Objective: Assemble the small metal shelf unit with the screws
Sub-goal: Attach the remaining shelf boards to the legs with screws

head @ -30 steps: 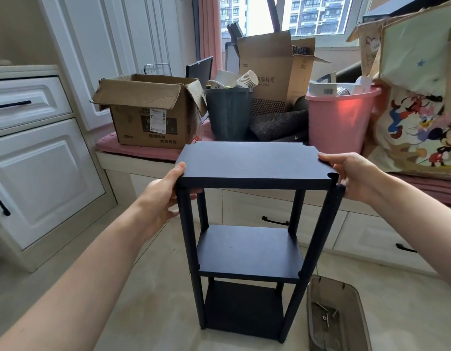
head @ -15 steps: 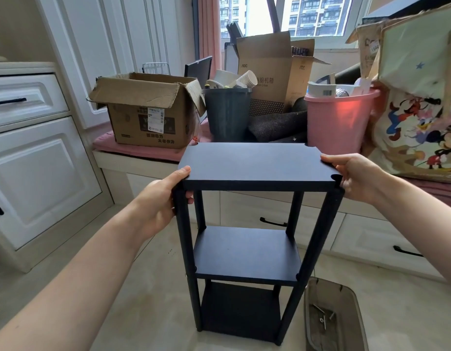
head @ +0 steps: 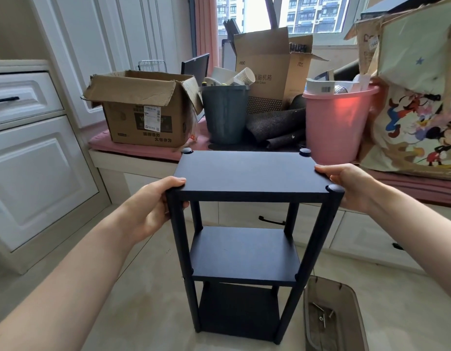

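A dark navy three-tier shelf unit [head: 249, 173] stands upright on the beige floor in front of me, with round posts at its corners. My left hand [head: 148, 211] grips its top front-left corner, thumb on the top panel and fingers round the post. My right hand [head: 351, 183] holds the top right edge, fingers curled behind the front-right post cap. A few loose screws [head: 320, 315] lie in a translucent brown tray [head: 346, 295] on the floor by the shelf's right foot.
A window bench with a pink cushion [head: 133, 148] carries a cardboard box [head: 143, 115], a grey bin [head: 224, 112], a pink bucket [head: 338, 122] and a cartoon-print bag [head: 422, 110]. White cabinets [head: 36, 173] line the left. Drawers with black handles sit behind the shelf.
The shelf sits lower in view, so the round caps on its top show. Both hands keep their hold on the top corners.
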Demonstrator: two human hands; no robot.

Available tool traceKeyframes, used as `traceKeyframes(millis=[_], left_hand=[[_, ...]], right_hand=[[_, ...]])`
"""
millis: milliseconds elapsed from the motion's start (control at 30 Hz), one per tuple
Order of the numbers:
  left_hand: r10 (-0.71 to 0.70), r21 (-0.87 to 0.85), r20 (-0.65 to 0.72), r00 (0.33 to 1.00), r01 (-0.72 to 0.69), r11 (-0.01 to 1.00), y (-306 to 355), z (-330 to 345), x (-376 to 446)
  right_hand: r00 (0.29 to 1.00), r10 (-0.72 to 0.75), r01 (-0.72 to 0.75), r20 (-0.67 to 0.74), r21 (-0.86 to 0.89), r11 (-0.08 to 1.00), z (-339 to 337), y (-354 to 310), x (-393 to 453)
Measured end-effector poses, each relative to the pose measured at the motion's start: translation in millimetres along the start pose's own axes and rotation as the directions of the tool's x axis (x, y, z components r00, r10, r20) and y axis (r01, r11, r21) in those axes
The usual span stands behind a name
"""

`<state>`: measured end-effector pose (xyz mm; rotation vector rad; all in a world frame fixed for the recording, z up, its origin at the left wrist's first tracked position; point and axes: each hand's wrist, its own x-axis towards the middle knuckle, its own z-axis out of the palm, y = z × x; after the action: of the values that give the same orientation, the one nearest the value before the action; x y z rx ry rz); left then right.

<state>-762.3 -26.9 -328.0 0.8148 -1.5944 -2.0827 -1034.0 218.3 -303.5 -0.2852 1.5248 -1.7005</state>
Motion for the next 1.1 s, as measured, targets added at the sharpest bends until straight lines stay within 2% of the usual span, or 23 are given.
traceKeyframes(millis=[333, 433, 567, 867, 1100], left_hand=[[-0.023, 0.078, -0.040, 0.999, 0.026, 0.997, 5, 10, 0], [-0.026, 0.119, -0.106, 0.994, 0.039, 0.992, 7, 16, 1], [0.074, 0.102, -0.198, 0.977, -0.054, 0.993, -4, 20, 1], [0.306, 0.135, -0.027, 0.952, -0.300, 0.944, -36, 12, -8], [0.370, 0.265, -0.049, 0.928, -0.345, 0.900, -56, 6, -6]], right_hand=[[0.998, 0.032, -0.035, -0.057, -0.059, 0.998, -1, 5, 2], [0.997, 0.029, -0.034, -0.069, -0.077, 0.996, -3, 7, 5], [0.998, 0.031, -0.034, -0.061, -0.045, 0.998, -6, 10, 9], [0.997, 0.029, -0.034, -0.073, -0.064, 0.997, -11, 19, 11], [0.999, 0.013, -0.016, -0.052, -0.062, 0.998, -12, 30, 16]])
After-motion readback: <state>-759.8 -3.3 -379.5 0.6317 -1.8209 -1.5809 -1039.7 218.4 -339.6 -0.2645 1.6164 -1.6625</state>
